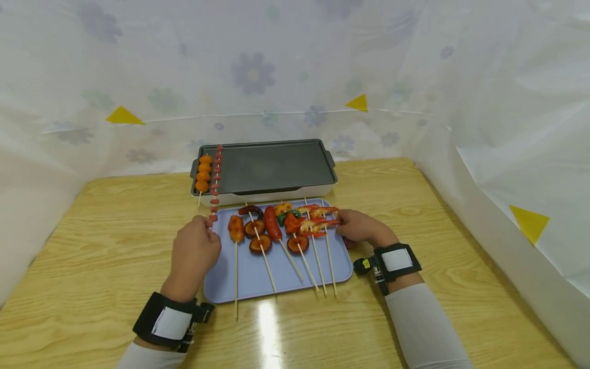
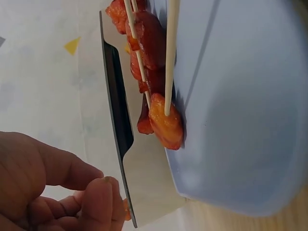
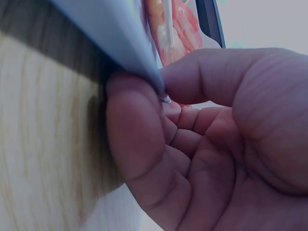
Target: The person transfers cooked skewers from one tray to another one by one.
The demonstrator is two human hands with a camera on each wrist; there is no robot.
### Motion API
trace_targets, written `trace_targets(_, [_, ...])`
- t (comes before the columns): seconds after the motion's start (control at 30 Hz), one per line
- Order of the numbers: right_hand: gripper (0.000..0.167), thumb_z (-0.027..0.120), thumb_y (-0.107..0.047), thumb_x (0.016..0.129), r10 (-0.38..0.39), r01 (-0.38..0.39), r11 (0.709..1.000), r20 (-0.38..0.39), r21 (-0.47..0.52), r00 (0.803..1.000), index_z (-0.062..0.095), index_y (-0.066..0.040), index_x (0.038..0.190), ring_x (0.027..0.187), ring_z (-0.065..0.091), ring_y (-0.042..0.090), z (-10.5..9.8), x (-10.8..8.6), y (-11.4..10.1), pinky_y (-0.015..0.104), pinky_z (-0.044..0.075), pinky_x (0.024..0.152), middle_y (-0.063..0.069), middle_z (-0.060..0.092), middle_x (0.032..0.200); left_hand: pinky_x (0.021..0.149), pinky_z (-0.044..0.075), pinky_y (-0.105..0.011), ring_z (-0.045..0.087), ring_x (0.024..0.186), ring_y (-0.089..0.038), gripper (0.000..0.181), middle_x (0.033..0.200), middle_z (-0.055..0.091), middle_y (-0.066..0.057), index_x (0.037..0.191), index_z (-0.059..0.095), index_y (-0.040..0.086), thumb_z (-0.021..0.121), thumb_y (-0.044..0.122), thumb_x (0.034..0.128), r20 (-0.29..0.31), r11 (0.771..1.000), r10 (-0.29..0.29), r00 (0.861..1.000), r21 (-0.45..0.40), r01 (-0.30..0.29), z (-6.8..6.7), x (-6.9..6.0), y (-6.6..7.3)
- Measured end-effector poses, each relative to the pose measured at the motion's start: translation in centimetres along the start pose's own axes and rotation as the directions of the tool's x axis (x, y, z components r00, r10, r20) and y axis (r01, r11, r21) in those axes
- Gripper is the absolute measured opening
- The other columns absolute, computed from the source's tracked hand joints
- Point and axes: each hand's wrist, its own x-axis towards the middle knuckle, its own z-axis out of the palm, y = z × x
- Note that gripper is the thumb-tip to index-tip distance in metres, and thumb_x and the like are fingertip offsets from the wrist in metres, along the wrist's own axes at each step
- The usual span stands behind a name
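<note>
My left hand (image 1: 194,251) pinches the lower end of a skewer of small red meat pieces (image 1: 215,178). The skewer's far part lies over the left side of a dark grill pan (image 1: 272,164), beside a skewer of orange balls (image 1: 204,174). In the left wrist view, thumb and fingertip of that hand (image 2: 62,187) meet around a small greenish stick end. My right hand (image 1: 361,226) grips the right edge of a pale blue tray (image 1: 220,279). Its thumb is over the rim and its fingers curl beneath, as the right wrist view shows (image 3: 192,134).
On the tray lie several skewers: a chicken-wing-like piece (image 1: 236,228), mushroom slices (image 1: 260,244), a sausage (image 1: 273,224) and shrimp (image 1: 318,225). Their sticks overhang its front edge. The grill stands directly behind the tray on a wooden table (image 1: 115,230). White sheeting (image 1: 295,77) surrounds the table.
</note>
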Motion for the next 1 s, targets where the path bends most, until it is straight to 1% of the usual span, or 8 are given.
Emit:
trace_targets(0.17, [0.006, 0.047, -0.003, 0.093, 0.0, 0.0, 1.0, -0.002, -0.002, 1.0, 0.05, 0.0, 0.098, 0.058, 0.053, 0.02, 0.0, 0.1, 0.2, 0.031, 0.044, 0.053, 0.012, 0.057, 0.076, 0.058, 0.048, -0.044, 0.058, 0.068, -0.033, 0.012, 0.081, 0.062, -0.02, 0.095, 0.056, -0.006, 0.051, 0.002, 0.0877, 0.089, 1.0, 0.006, 0.996, 0.019, -0.007, -0.3, -0.8, 0.3])
trace_targets(0.37, [0.007, 0.048, -0.003, 0.092, 0.003, -0.003, 1.0, -0.004, -0.002, 1.0, 0.051, 0.0, 0.098, 0.057, 0.054, 0.02, 0.1, 0.3, 0.5, 0.032, 0.045, 0.053, 0.013, 0.058, 0.075, 0.057, 0.046, -0.041, 0.055, 0.068, -0.03, 0.01, 0.08, 0.059, -0.018, 0.094, 0.055, -0.006, 0.052, 0.001, 0.0879, 0.193, 0.999, -0.011, 0.981, 0.031, 0.005, -0.4, -1.3, 0.4])
trace_targets(0.53, [0.006, 0.05, -0.003, 0.092, -0.005, 0.005, 1.0, -0.019, -0.026, 1.0, 0.051, -0.001, 0.097, 0.06, 0.057, 0.021, 0.1, 0.4, 0.5, 0.032, 0.048, 0.054, 0.013, 0.059, 0.077, 0.056, 0.044, -0.038, 0.053, 0.067, -0.027, 0.011, 0.077, 0.054, -0.014, 0.096, 0.054, -0.007, 0.054, 0.0, 0.0888, 0.243, 1.0, -0.01, 0.97, 0.02, 0.005, -0.4, -1.7, 0.2])
trace_targets(0.6, [0.006, 0.05, -0.003, 0.092, 0.0, 0.0, 1.0, -0.019, -0.028, 1.0, 0.051, -0.001, 0.097, 0.06, 0.058, 0.021, 0.0, 0.3, 0.4, 0.033, 0.048, 0.054, 0.014, 0.059, 0.077, 0.057, 0.044, -0.037, 0.053, 0.067, -0.027, 0.012, 0.077, 0.054, -0.013, 0.098, 0.055, -0.008, 0.055, 0.001, 0.0893, 0.259, 1.0, -0.021, 0.966, 0.016, 0.017, -0.3, -1.9, 0.2])
trace_targets(0.67, [0.006, 0.05, -0.004, 0.092, 0.001, -0.001, 0.999, -0.018, -0.032, 1.0, 0.051, -0.001, 0.097, 0.06, 0.058, 0.021, 0.0, 0.3, 0.3, 0.033, 0.048, 0.055, 0.014, 0.059, 0.078, 0.056, 0.044, -0.036, 0.053, 0.068, -0.026, 0.013, 0.077, 0.054, -0.013, 0.099, 0.055, -0.009, 0.055, 0.001, 0.0894, 0.273, 0.999, -0.035, 0.961, 0.018, 0.031, -0.3, -2.2, 0.1])
trace_targets(0.8, [0.005, 0.05, -0.004, 0.092, 0.004, -0.004, 0.999, -0.02, -0.033, 1.0, 0.051, -0.001, 0.097, 0.059, 0.058, 0.021, 0.0, 0.3, 0.3, 0.032, 0.048, 0.054, 0.014, 0.059, 0.077, 0.055, 0.045, -0.034, 0.053, 0.068, -0.026, 0.013, 0.079, 0.056, -0.014, 0.099, 0.055, -0.009, 0.056, 0.001, 0.0894, 0.273, 0.999, -0.05, 0.961, 0.016, 0.048, -0.2, -2.7, 0.0])
trace_targets(1.0, [0.005, 0.05, -0.004, 0.093, 0.006, -0.006, 1.0, -0.016, -0.025, 1.0, 0.051, -0.001, 0.097, 0.06, 0.057, 0.021, 0.0, 0.4, 0.4, 0.032, 0.048, 0.054, 0.014, 0.059, 0.077, 0.055, 0.045, -0.035, 0.054, 0.068, -0.026, 0.014, 0.083, 0.059, -0.016, 0.099, 0.056, -0.008, 0.055, 0.001, 0.0886, 0.236, 1.0, -0.022, 0.971, 0.007, 0.021, -0.5, -3.1, 0.0])
